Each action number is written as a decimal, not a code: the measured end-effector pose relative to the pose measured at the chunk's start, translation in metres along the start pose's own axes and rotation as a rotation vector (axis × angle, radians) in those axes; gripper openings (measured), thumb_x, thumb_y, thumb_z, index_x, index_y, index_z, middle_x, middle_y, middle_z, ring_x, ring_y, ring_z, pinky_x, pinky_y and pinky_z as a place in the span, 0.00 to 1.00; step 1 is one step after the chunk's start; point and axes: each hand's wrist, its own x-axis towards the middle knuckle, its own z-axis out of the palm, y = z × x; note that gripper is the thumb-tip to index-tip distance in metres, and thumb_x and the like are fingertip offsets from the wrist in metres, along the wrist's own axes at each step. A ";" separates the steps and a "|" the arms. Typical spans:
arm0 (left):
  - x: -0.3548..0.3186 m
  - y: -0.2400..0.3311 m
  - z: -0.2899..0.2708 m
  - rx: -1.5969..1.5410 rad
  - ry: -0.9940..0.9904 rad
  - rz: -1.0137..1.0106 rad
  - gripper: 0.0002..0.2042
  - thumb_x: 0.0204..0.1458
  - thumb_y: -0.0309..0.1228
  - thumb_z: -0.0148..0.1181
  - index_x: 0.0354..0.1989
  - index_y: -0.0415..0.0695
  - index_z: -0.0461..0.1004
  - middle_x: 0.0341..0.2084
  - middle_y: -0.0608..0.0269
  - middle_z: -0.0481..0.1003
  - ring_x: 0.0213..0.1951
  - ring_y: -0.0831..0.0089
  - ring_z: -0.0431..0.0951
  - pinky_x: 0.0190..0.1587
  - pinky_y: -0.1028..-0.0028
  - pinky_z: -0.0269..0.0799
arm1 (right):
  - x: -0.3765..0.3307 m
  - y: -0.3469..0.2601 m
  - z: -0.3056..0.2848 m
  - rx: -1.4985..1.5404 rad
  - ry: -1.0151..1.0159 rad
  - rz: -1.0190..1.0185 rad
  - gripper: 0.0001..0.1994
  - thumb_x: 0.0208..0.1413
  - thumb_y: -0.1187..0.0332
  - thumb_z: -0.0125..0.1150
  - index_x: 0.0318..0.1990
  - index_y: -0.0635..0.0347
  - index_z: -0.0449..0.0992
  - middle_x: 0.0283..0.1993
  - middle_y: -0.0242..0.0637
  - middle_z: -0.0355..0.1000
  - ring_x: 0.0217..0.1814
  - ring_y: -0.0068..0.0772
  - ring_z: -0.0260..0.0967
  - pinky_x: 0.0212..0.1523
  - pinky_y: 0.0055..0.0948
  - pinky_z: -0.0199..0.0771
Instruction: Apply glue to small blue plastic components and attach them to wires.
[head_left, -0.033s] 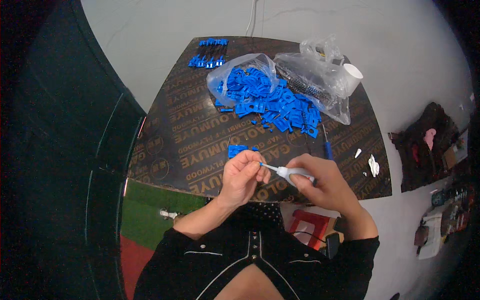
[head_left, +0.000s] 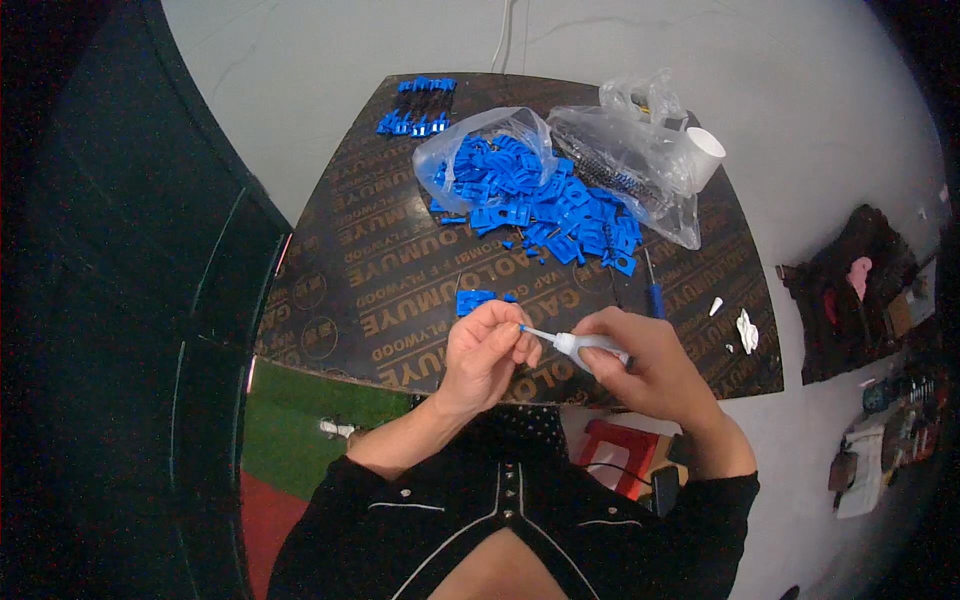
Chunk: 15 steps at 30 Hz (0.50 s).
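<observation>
Near the front edge of the table, my left hand (head_left: 482, 352) pinches a small blue plastic piece (head_left: 521, 327) between thumb and fingertips. My right hand (head_left: 645, 365) is closed around a small white squeeze bottle (head_left: 572, 346), which lies tilted with its thin nozzle pointing left. The nozzle's tip meets the blue piece at my left fingertips; the fingers hide most of that piece. Just beyond my left hand rests a blue plastic part (head_left: 478, 301) on the dark tabletop.
A heap of blue plastic parts (head_left: 560, 215) spills from a clear bag (head_left: 432, 160). Behind it are another clear bag (head_left: 680, 215) with dark pieces and a white cup (head_left: 706, 145). Blue-and-black assemblies (head_left: 418, 122) line the far left. A blue-handled screwdriver (head_left: 656, 300) and white scraps (head_left: 747, 332) lie right.
</observation>
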 end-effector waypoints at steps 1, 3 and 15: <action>0.000 0.000 0.000 -0.001 -0.001 0.001 0.07 0.57 0.28 0.52 0.37 0.37 0.68 0.23 0.63 0.68 0.26 0.77 0.67 0.32 0.72 0.68 | 0.000 -0.001 0.000 -0.002 0.000 -0.001 0.09 0.50 0.73 0.55 0.39 0.64 0.73 0.32 0.42 0.72 0.33 0.35 0.72 0.34 0.28 0.70; -0.001 -0.002 -0.001 -0.034 -0.002 -0.009 0.07 0.58 0.28 0.52 0.38 0.37 0.69 0.23 0.63 0.68 0.26 0.77 0.67 0.33 0.71 0.68 | 0.001 -0.003 -0.001 -0.025 -0.001 0.003 0.08 0.50 0.73 0.55 0.39 0.64 0.73 0.31 0.42 0.72 0.32 0.36 0.73 0.33 0.28 0.70; 0.000 -0.003 -0.001 -0.089 0.002 -0.037 0.07 0.58 0.28 0.51 0.40 0.38 0.69 0.22 0.63 0.68 0.25 0.76 0.66 0.32 0.72 0.67 | 0.008 -0.009 -0.006 -0.073 -0.017 0.012 0.08 0.53 0.69 0.57 0.37 0.63 0.72 0.28 0.49 0.72 0.31 0.49 0.73 0.31 0.37 0.71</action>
